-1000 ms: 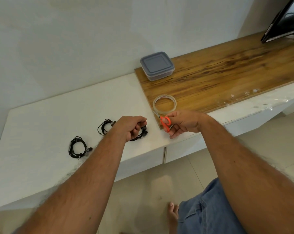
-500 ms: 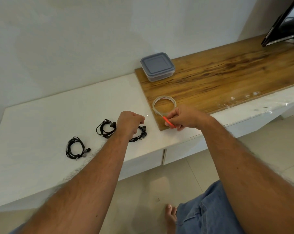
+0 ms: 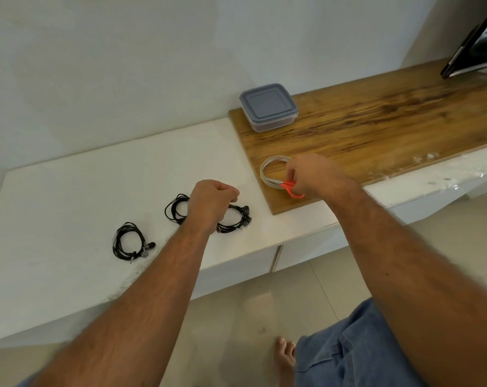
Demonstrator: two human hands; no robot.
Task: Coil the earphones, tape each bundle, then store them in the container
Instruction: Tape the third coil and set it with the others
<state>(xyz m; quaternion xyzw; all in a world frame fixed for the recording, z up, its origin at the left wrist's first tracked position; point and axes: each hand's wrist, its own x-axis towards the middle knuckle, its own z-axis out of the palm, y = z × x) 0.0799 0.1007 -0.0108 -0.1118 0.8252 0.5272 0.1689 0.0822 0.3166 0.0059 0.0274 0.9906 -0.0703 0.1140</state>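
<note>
At centre frame my left hand point(image 3: 213, 201) is fisted above 1 earphone coil point(image 3: 234, 219), my right hand point(image 3: 312, 174) pinches orange scissors point(image 3: 291, 187) at the tape roll point(image 3: 270, 171), the lidded container point(image 3: 268, 107) sitting higher up.

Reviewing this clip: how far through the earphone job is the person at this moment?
Done: three black earphone bundles lie coiled on the white counter, one at far left. In hand: the left hand is closed over the rightmost bundle; the right hand holds orange-handled scissors at the clear tape roll. Left: storing; the grey-lidded plastic container is shut. Tape on bundles is not discernible.
</note>
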